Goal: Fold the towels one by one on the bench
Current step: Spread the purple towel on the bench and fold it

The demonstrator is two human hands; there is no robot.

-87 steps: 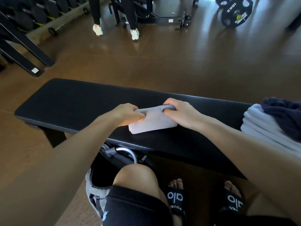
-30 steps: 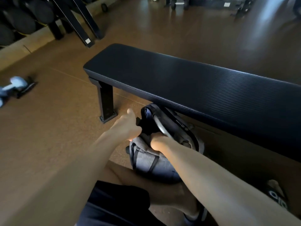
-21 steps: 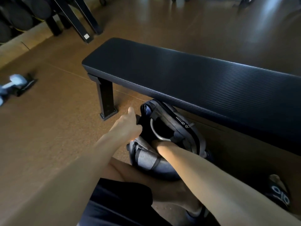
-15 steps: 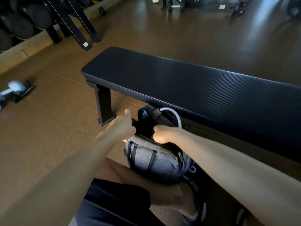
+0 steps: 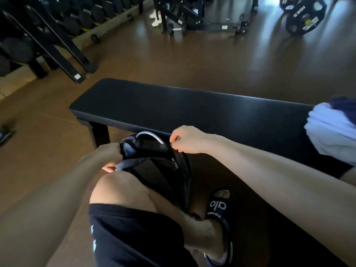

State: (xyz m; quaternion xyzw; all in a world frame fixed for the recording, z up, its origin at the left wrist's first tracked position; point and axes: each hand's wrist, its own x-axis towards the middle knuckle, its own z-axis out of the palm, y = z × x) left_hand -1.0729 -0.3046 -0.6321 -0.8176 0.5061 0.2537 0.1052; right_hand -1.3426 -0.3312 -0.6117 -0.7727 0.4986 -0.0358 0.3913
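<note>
A long black padded bench point(image 5: 192, 106) runs across the view. A grey and black backpack point(image 5: 154, 166) stands on the floor under its near edge, between my knees. My left hand point(image 5: 108, 153) grips the bag's grey rim on the left. My right hand point(image 5: 185, 140) pinches a small zipper pull at the bag's top right. A pile of white towels point(image 5: 331, 130) with a dark blue towel point(image 5: 344, 105) on top lies on the bench's right end. The small folded towel is out of sight.
A dumbbell rack point(image 5: 48, 26) with slanted black legs stands at the back left. Gym machines point(image 5: 202, 16) and a weight plate point(image 5: 304, 18) are at the back. My sandalled foot point(image 5: 218, 205) is on the brown floor beside the bag.
The small folded towel left the bench; my right hand went into the backpack and came out. Now it pinches the zipper pull while my left hand still holds the rim.
</note>
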